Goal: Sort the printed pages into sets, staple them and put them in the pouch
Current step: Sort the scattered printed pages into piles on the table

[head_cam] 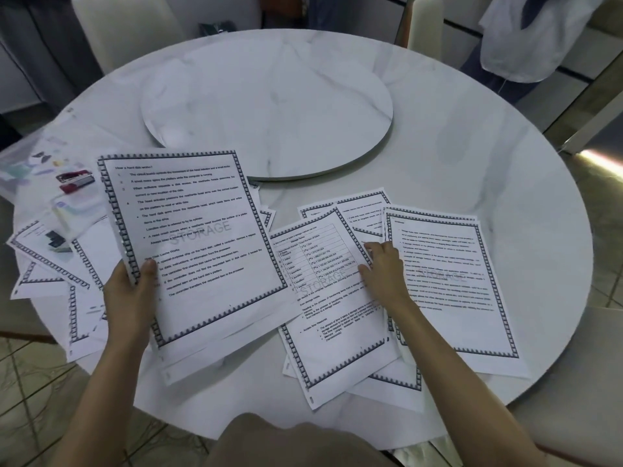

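- At the far left the pouch lies near the table edge. It looks clear and limp, but the view is blurred there, so we cannot tell which way its mouth faces.
- Just beside it sits the red stapler, with no hand on it. Loose pages are fanned out below it, overlapping.
- Our left hand is clamped on a sheaf at its left edge, thumb on top and fingers underneath. The sheaf is tilted up off the table and its lower sheets sit out of line.
- We judge this paper to be light, floppy and slick, sheet on sheet. Held by one edge it will sag and fan. A grip at the middle of a long side, thumb over and fingers under, suits it best. The edges will want tapping square before stapling.
- The middle pile lies flat and skewed, partly under the sheaf's right corner.
- Our right hand rests on that pile's right edge with bent fingers. We cannot tell whether it pinches a sheet or only presses.
- The right pile lies flat, touching the middle one.
- Sorting is the step in hand, we think. We see no set squared up for the stapler yet.
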{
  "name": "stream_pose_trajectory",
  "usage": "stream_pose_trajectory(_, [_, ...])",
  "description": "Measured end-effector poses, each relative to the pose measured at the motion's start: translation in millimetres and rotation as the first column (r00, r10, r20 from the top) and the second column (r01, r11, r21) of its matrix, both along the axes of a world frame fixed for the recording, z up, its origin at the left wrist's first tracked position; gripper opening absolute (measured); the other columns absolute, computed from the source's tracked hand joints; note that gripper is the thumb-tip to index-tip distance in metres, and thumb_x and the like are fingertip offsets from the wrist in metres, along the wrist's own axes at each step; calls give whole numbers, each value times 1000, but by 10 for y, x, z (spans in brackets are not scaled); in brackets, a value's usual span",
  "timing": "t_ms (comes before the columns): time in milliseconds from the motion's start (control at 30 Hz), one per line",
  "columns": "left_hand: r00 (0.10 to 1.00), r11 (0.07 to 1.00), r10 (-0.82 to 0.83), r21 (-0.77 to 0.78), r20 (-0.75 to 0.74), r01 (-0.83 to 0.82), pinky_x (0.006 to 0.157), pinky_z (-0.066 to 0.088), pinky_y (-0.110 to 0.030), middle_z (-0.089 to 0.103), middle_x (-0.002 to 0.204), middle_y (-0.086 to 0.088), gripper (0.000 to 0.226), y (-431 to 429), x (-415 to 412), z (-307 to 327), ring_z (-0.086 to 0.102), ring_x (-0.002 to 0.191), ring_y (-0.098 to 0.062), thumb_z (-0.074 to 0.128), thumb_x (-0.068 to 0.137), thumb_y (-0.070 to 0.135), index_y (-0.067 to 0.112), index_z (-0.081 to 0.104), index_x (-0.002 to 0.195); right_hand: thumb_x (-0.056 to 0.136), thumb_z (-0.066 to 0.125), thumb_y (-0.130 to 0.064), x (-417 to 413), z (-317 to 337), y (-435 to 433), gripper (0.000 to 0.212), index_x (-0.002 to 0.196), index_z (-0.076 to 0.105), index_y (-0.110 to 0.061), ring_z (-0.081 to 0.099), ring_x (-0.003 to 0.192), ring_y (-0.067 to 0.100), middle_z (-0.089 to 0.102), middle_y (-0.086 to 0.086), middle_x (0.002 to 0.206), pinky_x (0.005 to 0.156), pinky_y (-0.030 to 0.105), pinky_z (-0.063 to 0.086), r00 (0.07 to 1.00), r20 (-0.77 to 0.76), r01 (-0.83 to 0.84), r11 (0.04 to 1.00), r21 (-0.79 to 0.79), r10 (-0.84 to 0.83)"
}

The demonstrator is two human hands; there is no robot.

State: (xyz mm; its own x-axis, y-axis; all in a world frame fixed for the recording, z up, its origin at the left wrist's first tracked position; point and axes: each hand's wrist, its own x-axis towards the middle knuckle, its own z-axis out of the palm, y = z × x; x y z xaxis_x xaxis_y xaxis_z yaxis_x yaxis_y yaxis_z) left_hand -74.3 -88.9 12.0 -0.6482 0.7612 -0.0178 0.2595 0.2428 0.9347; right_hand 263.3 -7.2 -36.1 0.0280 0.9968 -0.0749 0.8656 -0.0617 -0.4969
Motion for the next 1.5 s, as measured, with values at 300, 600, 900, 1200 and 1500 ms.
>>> stream_pose_trajectory(300, [1000, 1000, 1, 3, -21, -1, 91, 41, -33, 57, 125, -18, 32, 28, 31, 21, 54, 112, -29, 47, 96, 16, 1, 53, 124, 92, 53, -15, 59, 173, 124, 15, 94, 64, -5, 52, 78, 14, 60, 2, 86, 61, 7, 36, 885, -441, 155, 988, -26, -150])
stream_pose_trajectory(600, [1000, 1000, 10, 7, 6, -10, 93, 42, -36, 58, 125, -17, 32, 0, -22, -7, 55, 112, -30, 47, 96, 17, 3, 53, 124, 93, 53, -13, 375, 373, 332, 18, 75, 56, -15, 53, 73, 15, 58, 2, 78, 74, 29, 48, 403, -804, 465, 855, -232, -438])
stream_pose_trajectory(900, [1000, 1000, -10, 9, 27, 10, 94, 42, -36, 58, 125, -17, 33, 15, -3, -20, 55, 112, -30, 48, 96, 17, 2, 53, 124, 95, 44, -15, 1154, 494, 310, 20, 105, 59, -7, 68, 78, 18, 73, 3, 78, 69, 32, 58, -82, -888, 479, 763, -434, -453])
stream_pose_trajectory(1200, [999, 999, -50, 5, 2, 50, 90, 40, -32, 56, 126, -19, 33, 84, 126, 20, 54, 113, -28, 46, 96, 16, -1, 52, 124, 91, 55, -18, 1919, 250, -41, 25, 110, 63, -4, 59, 94, 27, 63, 18, 113, 94, 41, 49, 563, -437, 701, 685, -196, -701])
stream_pose_trajectory(1500, [996, 996, -91, 15, -1, 91, 91, 40, -32, 57, 124, -15, 33, 125, 233, 69, 53, 107, -20, 47, 96, 18, 1, 53, 124, 91, 54, -7, 1795, 287, -215, 35, 122, 50, 8, 54, 111, 40, 55, 30, 121, 97, 35, 39, 712, -184, 696, 716, 57, -677])
